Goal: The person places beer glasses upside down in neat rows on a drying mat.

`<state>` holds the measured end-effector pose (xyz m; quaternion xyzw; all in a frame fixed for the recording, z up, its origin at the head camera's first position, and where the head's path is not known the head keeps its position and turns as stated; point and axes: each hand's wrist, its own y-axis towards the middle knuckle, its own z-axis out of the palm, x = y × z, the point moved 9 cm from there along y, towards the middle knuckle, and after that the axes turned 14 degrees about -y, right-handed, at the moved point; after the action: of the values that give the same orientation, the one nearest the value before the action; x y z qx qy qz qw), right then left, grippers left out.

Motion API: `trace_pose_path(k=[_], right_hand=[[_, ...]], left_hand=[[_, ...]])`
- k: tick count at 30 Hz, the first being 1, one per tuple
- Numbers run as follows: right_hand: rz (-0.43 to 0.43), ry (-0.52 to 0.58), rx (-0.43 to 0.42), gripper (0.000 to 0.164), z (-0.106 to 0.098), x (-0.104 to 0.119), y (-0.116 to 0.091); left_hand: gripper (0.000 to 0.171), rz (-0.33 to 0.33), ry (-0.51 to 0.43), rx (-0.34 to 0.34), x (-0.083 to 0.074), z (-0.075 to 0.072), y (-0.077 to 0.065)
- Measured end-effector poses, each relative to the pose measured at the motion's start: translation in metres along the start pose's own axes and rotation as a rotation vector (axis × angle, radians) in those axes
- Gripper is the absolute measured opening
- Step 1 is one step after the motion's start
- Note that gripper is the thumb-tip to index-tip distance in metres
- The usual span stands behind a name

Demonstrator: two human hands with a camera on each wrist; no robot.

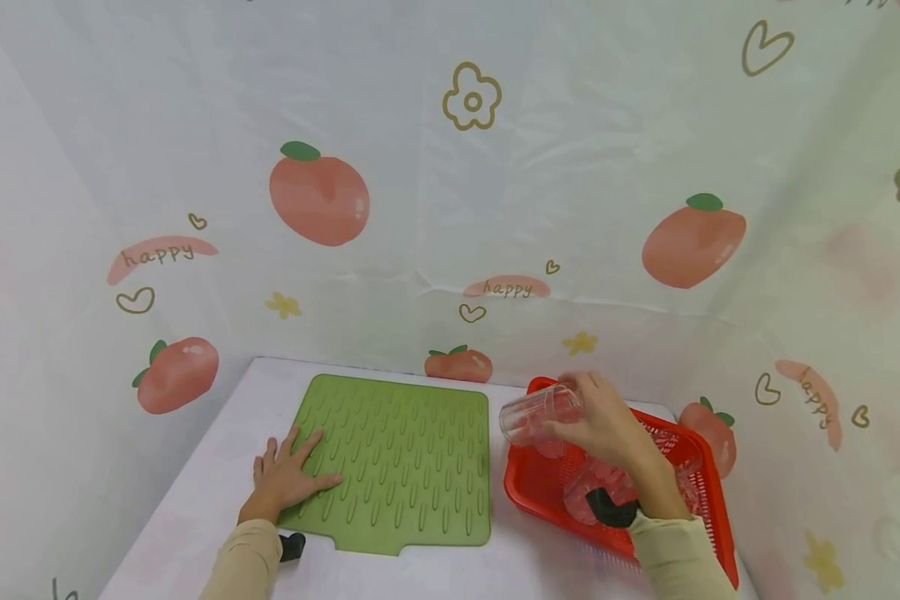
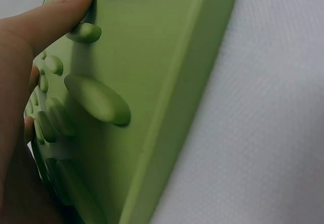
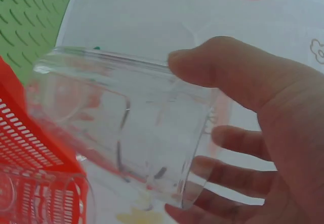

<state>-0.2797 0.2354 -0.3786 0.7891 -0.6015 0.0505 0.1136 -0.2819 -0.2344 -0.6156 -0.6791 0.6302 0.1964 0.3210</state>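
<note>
backdrop (image 1: 555, 208): pale, creased — printed red fruit (image 1: 322, 204), yellow flowers (image 1: 282, 305) | tabletop (image 1: 420, 577): white | light: soft

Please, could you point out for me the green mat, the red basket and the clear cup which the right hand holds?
Green mat (image 1: 393, 462): head view, middle of its ridged top.
Red basket (image 1: 712, 483): head view, right side of its rim.
Clear cup (image 3: 126, 118): right wrist view, its side wall.
</note>
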Motion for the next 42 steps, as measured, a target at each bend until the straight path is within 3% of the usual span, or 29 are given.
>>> trace_pose_path(k=[7,12,21,29,42], right_hand=[[-0.039,0.076,-0.125,0.071,-0.001,0.003,0.005],[0.006,0.149,-0.160,0.075,0.003,0.001,0.007],[0.035,0.325,-0.178,0.076,0.013,-0.001,0.012],[0.064,0.505,-0.145,0.072,0.027,0.003,0.017],[0.102,0.632,-0.095,0.064,0.051,0.019,0.029]], left_hand=[[0.106,0.002,0.001,0.002,-0.003,-0.001,0.000],[0.106,0.000,0.000,0.002,-0.003,-0.002,-0.001],[0.106,0.005,-0.007,-0.003,-0.004,-0.002,-0.002],[0.106,0.008,0.003,0.004,-0.002,-0.001,-0.001],[0.106,0.015,0.000,0.000,-0.001,0.000,-0.001]])
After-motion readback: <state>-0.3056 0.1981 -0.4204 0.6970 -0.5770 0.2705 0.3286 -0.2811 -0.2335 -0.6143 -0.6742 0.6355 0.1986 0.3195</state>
